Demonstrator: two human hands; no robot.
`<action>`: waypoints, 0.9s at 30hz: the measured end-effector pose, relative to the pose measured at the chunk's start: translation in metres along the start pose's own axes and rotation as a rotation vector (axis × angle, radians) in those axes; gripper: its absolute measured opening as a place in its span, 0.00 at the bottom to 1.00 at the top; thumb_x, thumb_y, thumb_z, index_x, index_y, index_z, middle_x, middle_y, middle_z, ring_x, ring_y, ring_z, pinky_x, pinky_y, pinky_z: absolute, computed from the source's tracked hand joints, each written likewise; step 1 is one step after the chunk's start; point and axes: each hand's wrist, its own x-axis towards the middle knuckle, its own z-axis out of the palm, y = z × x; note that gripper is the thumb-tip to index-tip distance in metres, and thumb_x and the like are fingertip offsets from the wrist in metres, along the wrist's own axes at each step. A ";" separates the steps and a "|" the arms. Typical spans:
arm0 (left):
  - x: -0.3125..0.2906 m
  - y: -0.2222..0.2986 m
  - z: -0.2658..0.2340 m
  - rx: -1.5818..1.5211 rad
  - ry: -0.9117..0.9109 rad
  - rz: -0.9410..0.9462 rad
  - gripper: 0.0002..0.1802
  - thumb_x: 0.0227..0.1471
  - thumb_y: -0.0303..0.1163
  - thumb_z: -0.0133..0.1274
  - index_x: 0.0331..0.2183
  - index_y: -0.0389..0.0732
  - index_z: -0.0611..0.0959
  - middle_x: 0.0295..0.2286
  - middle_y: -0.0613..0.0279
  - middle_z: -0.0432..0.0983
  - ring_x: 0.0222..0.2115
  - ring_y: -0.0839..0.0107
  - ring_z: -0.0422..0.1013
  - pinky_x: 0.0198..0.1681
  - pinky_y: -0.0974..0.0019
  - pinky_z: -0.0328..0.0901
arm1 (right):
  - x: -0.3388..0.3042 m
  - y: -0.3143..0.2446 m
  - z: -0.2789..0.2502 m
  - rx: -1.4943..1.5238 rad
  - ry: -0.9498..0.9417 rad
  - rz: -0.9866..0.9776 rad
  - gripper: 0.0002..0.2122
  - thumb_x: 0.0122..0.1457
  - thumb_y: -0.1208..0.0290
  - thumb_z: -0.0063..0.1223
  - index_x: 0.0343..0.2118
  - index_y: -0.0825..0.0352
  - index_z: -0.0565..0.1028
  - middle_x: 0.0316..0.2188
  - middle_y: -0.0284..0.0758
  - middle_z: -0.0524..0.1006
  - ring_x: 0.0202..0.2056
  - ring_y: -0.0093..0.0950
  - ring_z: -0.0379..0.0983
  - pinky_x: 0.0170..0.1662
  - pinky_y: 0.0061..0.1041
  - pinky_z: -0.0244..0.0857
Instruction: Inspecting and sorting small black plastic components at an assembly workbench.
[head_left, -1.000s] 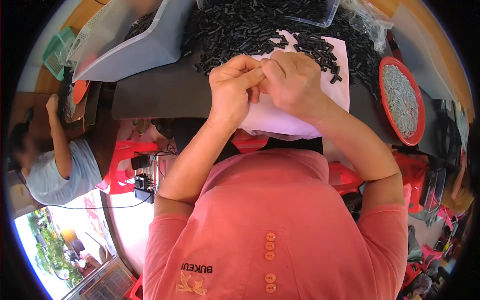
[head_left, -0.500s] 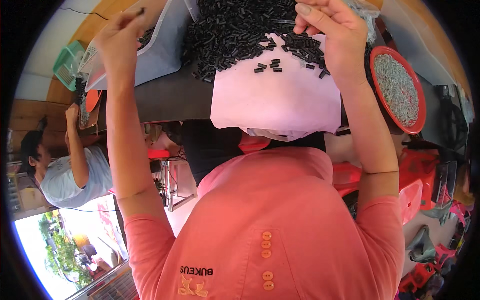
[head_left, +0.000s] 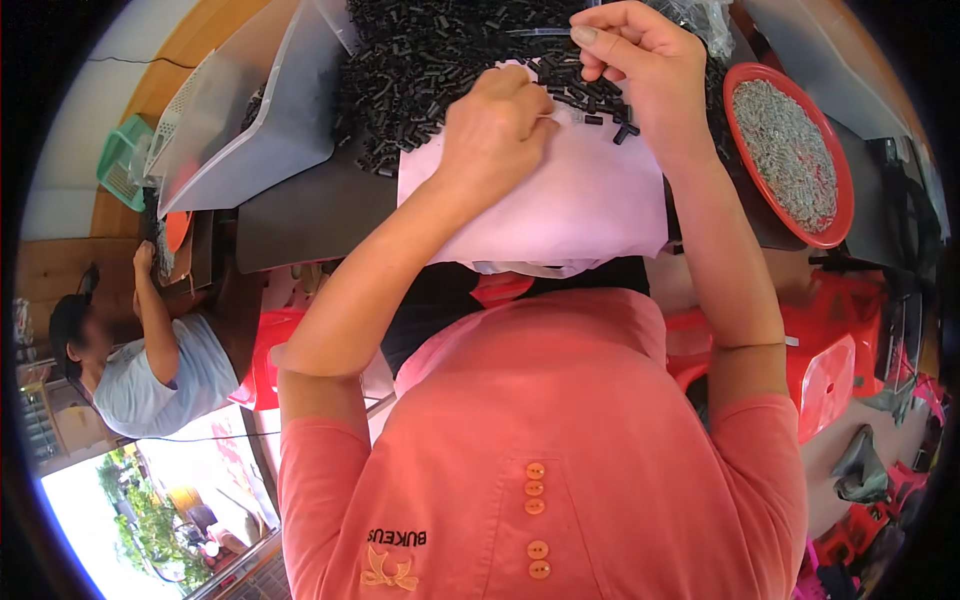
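small pieces lie between the bin (at left) and the basin.

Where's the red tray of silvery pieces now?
In the head view, the red tray is at upper right, just right of the right hand and the heap of black pieces.

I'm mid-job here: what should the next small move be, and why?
Probably have the left hand pinch one loose black piece: it is low where the dark pile meets the pale sheet, near several such pieces. The right hand is raised; whether it holds anything is unclear.
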 end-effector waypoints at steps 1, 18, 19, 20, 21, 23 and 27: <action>0.004 0.002 0.007 0.025 -0.019 0.042 0.09 0.40 0.28 0.61 0.29 0.37 0.82 0.28 0.58 0.72 0.34 0.59 0.71 0.35 0.58 0.67 | 0.000 0.000 -0.001 -0.003 0.003 0.000 0.02 0.55 0.80 0.57 0.31 0.71 0.77 0.21 0.29 0.76 0.21 0.15 0.69 0.25 0.14 0.61; 0.005 -0.005 0.002 0.038 -0.123 0.075 0.05 0.42 0.24 0.56 0.27 0.37 0.79 0.30 0.58 0.72 0.34 0.56 0.68 0.36 0.55 0.66 | -0.002 -0.003 0.001 -0.044 -0.021 -0.049 0.01 0.55 0.80 0.57 0.29 0.71 0.77 0.20 0.27 0.75 0.21 0.12 0.67 0.24 0.13 0.59; 0.008 -0.005 0.006 0.047 -0.108 0.099 0.06 0.42 0.24 0.56 0.28 0.37 0.80 0.30 0.58 0.72 0.34 0.56 0.68 0.36 0.55 0.66 | 0.005 0.010 0.001 0.176 -0.134 -0.299 0.01 0.55 0.80 0.56 0.29 0.71 0.77 0.20 0.27 0.75 0.20 0.12 0.67 0.24 0.13 0.59; 0.010 -0.005 0.009 0.055 -0.093 0.123 0.06 0.43 0.24 0.56 0.29 0.37 0.81 0.30 0.58 0.73 0.35 0.56 0.68 0.37 0.56 0.66 | 0.008 0.019 -0.002 0.395 -0.247 -0.550 0.01 0.55 0.80 0.56 0.29 0.71 0.77 0.20 0.27 0.75 0.20 0.12 0.67 0.24 0.13 0.59; 0.010 -0.009 0.011 0.058 -0.092 0.119 0.06 0.43 0.24 0.56 0.29 0.37 0.81 0.30 0.58 0.73 0.35 0.56 0.68 0.37 0.56 0.66 | 0.005 0.015 0.000 0.398 -0.251 -0.549 0.01 0.55 0.80 0.56 0.29 0.71 0.77 0.20 0.27 0.75 0.20 0.12 0.67 0.24 0.13 0.59; 0.010 -0.013 0.013 0.129 -0.108 0.113 0.06 0.44 0.24 0.56 0.30 0.37 0.82 0.30 0.57 0.73 0.35 0.56 0.68 0.37 0.56 0.66 | -0.004 -0.001 0.003 0.013 -0.041 -0.055 0.01 0.55 0.80 0.56 0.29 0.71 0.77 0.20 0.27 0.75 0.20 0.12 0.67 0.24 0.13 0.59; 0.011 -0.011 0.007 0.132 -0.146 0.110 0.06 0.45 0.25 0.56 0.30 0.37 0.81 0.30 0.57 0.73 0.35 0.56 0.69 0.37 0.57 0.66 | -0.003 -0.001 -0.001 -0.069 -0.014 -0.071 0.01 0.54 0.80 0.57 0.28 0.70 0.77 0.20 0.27 0.75 0.21 0.13 0.67 0.24 0.13 0.60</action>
